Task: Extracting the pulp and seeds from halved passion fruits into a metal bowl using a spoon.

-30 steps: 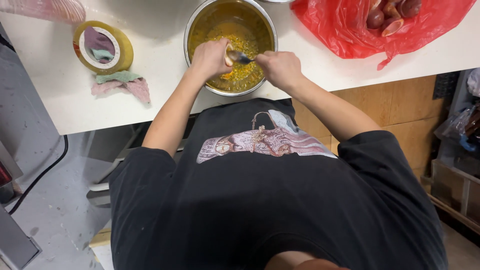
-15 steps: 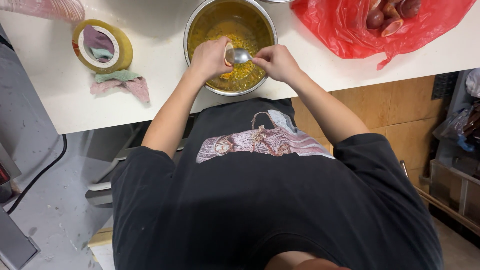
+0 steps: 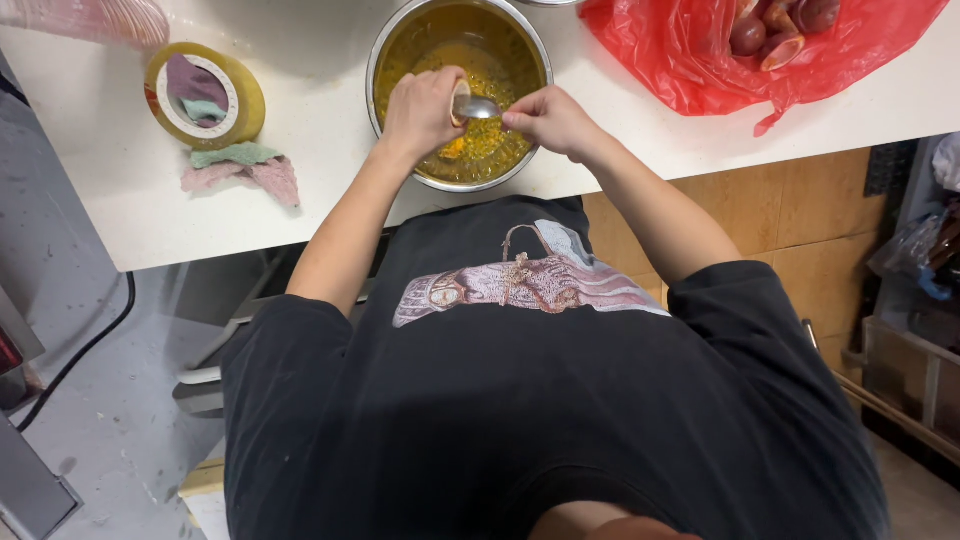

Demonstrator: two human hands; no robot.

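The left hand (image 3: 422,108) is closed into a loose fist over the near left part of the round stainless-steel mixing bowl (image 3: 392,45), fingers curled around something small and pale that cannot be identified. The right hand (image 3: 548,120) is closed in a pinch on the handle of a small metal spoon (image 3: 480,107), thumb and forefinger gripping it. The spoon's bowl lies level, pointing toward the left hand and touching or just short of its fingers; which of the two cannot be told. Both hands are held above the bowl's near rim.

The bowl stands on the white worktop (image 3: 320,170), close to its front edge, and contains a yellow-orange, grainy mixture (image 3: 480,150) coating its inner wall.

To the left of the bowl, well apart from it, a wide roll of yellowish tape (image 3: 205,95) lies flat. Just in front of the roll lie crumpled scraps of green and pink cloth (image 3: 245,168). To the right of the bowl, a red plastic bag (image 3: 690,60) lies open on the worktop, with reddish-brown rounded pieces (image 3: 765,35) inside it. The person wears a black printed T-shirt (image 3: 520,400).
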